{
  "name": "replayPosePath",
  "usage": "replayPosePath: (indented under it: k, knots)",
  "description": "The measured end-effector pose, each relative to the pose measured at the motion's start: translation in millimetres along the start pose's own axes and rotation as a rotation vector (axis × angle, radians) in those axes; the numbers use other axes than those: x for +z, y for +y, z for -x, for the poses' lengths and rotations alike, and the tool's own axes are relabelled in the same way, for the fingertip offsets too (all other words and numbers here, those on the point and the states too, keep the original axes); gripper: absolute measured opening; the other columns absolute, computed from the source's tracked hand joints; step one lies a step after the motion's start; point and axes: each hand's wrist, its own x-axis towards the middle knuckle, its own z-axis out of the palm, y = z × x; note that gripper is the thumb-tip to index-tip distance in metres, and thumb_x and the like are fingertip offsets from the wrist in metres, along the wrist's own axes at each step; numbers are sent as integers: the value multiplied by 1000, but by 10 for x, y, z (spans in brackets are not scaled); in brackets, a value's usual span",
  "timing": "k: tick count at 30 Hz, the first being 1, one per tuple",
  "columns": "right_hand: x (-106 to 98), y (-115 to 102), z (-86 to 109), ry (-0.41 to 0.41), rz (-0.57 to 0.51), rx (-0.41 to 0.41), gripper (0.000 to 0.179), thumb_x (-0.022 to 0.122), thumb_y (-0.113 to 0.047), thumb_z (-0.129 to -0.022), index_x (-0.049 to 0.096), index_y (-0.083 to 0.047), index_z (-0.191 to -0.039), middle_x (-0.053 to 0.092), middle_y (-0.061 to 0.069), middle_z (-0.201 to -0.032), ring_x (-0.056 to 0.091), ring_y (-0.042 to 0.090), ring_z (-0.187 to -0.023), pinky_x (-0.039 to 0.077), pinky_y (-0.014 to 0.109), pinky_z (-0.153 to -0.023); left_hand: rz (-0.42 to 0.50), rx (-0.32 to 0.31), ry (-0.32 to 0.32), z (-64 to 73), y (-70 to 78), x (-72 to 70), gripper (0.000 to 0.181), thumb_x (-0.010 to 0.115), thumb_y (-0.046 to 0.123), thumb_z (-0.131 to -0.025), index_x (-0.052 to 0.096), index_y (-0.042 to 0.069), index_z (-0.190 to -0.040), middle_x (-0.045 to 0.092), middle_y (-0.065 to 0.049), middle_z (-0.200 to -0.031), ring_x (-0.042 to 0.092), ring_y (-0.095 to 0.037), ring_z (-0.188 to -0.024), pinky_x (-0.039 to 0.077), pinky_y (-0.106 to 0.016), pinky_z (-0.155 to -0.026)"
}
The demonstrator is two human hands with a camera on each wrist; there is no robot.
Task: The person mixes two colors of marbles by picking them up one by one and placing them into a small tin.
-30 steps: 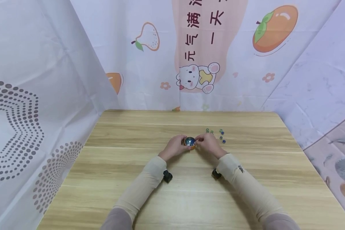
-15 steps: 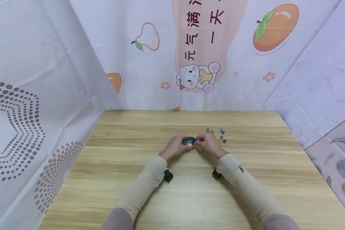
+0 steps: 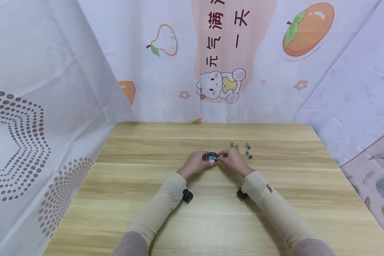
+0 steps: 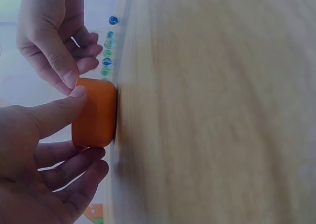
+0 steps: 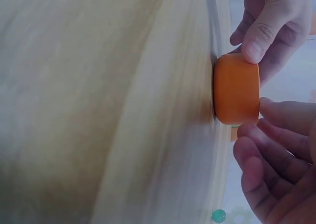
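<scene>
A small round orange container (image 3: 215,164) stands upright on the table, its mouth up. Glossy blue and green shows inside it in the head view. My left hand (image 3: 194,163) grips its left side; in the left wrist view the thumb lies along the orange wall (image 4: 96,115) and the other fingers curl round beneath. At the opposite side, my right hand (image 3: 234,160) has thumb and index fingertips at the rim, its other fingers loosely curled beside the wall in the right wrist view. I cannot tell whether those fingertips pinch anything.
Several blue and green glass marbles, one of them blue (image 3: 250,156), lie loose on the wooden table (image 3: 147,142) just right of and behind my right hand. Patterned cloth (image 3: 166,89) hangs behind the table and at both sides.
Blue seen at my right fingertips by the rim a second ago no longer shows there; the blue now lies inside the container. Both hands stay in nearly the same place.
</scene>
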Motion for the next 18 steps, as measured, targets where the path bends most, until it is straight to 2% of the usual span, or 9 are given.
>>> replayPosePath:
  k: [5, 13, 18]
  knots:
    - [-35, -3, -9, -14, -5, 10, 19, 70, -11, -87, 74, -2, -104, 72, 11, -89, 60, 17, -73, 48, 26, -63, 16, -2, -10, -25, 3, -11, 46, 75, 26, -87, 63, 12, -129, 66, -6, -125, 60, -22, -116, 46, -39, -100]
    - [-65, -28, -46, -15, 3, -12, 20, 69, -12, -88, 73, -2, -105, 71, 11, -91, 61, 18, -75, 49, 27, -65, 28, -6, 13, -41, -2, -38, 46, 75, 26, -86, 63, 12, -129, 66, -6, -125, 61, -22, -115, 47, -39, -100]
    - [-58, 8, -13, -42, 9, -5, 22, 69, -15, -89, 72, -4, -107, 70, 9, -86, 59, 16, -72, 48, 26, -62, 24, -12, -9, -22, 2, -21, 46, 75, 27, -87, 63, 11, -128, 67, -6, -124, 61, -21, -114, 47, -39, -99]
